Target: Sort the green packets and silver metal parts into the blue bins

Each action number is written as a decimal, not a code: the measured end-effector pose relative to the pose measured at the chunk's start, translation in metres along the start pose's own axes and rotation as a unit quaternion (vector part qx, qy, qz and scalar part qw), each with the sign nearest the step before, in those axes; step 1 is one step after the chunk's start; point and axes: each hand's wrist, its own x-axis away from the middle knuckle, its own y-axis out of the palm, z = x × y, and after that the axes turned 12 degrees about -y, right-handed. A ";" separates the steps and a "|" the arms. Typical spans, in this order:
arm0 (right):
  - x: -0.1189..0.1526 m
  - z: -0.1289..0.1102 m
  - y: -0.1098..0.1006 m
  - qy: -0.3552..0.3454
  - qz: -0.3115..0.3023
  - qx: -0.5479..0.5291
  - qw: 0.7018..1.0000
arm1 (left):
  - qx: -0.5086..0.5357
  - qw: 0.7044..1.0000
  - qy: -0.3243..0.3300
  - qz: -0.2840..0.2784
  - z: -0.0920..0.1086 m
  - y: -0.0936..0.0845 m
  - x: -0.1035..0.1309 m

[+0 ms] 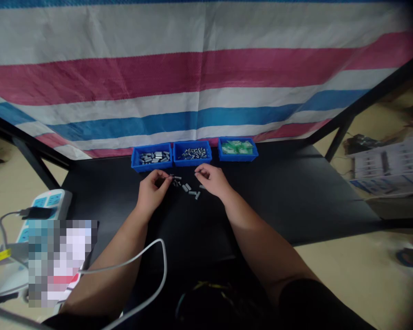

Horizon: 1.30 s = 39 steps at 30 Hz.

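My left hand [153,190] is pinched at the left edge of a group of small metal parts; what its fingertips hold is too small to name. To the right, my right hand [211,178] pinches something small and dark just in front of the middle bin. Between and below the hands, several grey metal pieces [186,187] lie loose on the black table [271,197]. Behind them stand a blue bin of larger metal pieces [136,164], a blue bin of smaller metal parts [192,162] and a blue bin with green and clear pieces [239,158].
A white power strip [64,201] with a plugged-in black adapter sits at the table's left edge. A white cable [164,261] loops over my left forearm. A striped sheet [199,68] hangs behind the bins, between black frame posts. White boxes [388,165] stand at the right.
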 end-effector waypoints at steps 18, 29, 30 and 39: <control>-0.006 0.006 0.000 -0.009 0.129 -0.057 0.990 | 0.128 0.989 -0.073 0.014 -0.007 -0.007 -0.011; -0.003 0.006 -0.004 0.003 0.205 -0.013 0.979 | 0.056 0.993 -0.084 -0.062 -0.017 -0.001 -0.009; -0.004 0.003 -0.003 -0.002 0.207 -0.009 0.978 | 0.055 0.993 -0.080 -0.068 -0.017 0.001 -0.008; -0.038 -0.055 0.029 -0.214 0.241 0.057 0.945 | 0.066 0.991 -0.070 -0.092 -0.018 0.004 -0.009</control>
